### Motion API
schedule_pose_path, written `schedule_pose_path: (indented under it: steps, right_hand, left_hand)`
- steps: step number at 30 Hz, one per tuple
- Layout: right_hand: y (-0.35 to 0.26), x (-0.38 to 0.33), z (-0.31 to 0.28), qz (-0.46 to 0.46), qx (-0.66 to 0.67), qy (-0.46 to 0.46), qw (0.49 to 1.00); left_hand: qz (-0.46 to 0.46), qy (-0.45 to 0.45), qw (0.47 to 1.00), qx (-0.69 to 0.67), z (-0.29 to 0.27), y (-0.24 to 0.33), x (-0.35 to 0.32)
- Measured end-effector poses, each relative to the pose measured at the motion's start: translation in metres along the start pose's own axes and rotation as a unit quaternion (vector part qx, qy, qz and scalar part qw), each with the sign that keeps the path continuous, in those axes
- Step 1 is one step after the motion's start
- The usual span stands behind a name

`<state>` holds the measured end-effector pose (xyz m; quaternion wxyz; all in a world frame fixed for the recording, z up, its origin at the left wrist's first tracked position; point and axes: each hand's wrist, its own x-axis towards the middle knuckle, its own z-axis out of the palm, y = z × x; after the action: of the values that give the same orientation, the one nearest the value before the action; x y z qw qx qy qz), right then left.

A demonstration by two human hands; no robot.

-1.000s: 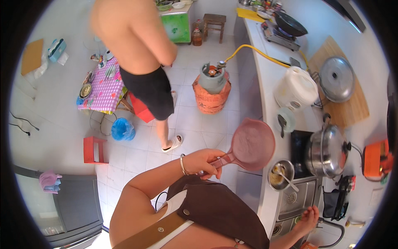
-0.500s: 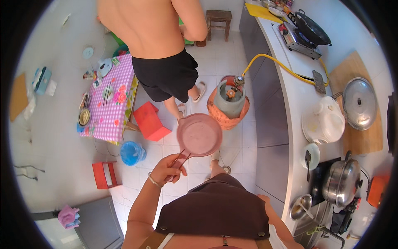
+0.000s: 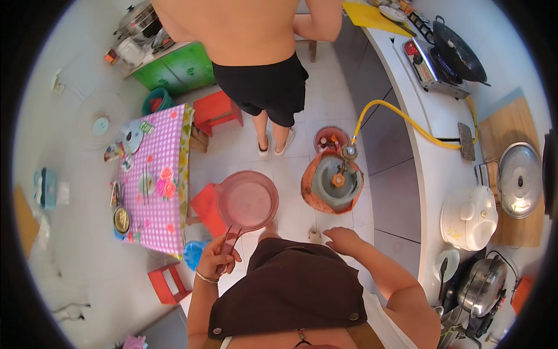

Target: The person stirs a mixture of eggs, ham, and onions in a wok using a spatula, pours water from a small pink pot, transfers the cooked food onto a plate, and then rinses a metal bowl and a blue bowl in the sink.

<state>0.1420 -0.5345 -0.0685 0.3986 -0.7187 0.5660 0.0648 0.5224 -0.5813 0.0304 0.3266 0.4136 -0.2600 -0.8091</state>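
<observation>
left hand [image 3: 220, 260] clamped on a pink dipper [image 3: 249, 200] above the tiled floor [image 3: 286, 177]; right hand [image 3: 344, 240] opposite, its grip i cannot tell.

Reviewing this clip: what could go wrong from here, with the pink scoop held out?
The left hand alone holds the pink scoop by its handle, so a bump might tip it. The gas bottle stands just ahead, where a foot could knock it. The yellow hose runs from it to the counter; a passing arm might snag it.
</observation>
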Motion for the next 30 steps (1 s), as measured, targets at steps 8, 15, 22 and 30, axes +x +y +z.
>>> schedule_pose_path:
  steps: [8,15,22,30]
  right_hand:
    - [0.04,0.106,-0.017,0.198,0.019,0.035,0.979]
    - [0.041,0.154,-0.007,0.232,0.115,0.079,0.963]
    - [0.116,0.232,0.033,0.319,0.205,0.074,0.922]
    - [0.139,0.268,0.047,0.354,0.307,0.123,0.875]
  left_hand:
    - [-0.081,-0.103,0.985,0.114,-0.05,0.122,0.141]
    - [-0.152,-0.232,0.947,0.165,0.012,0.247,0.271]
    - [-0.158,-0.361,0.888,0.239,0.169,0.333,0.407]
    - [-0.089,-0.478,0.825,0.289,0.417,0.377,0.537]
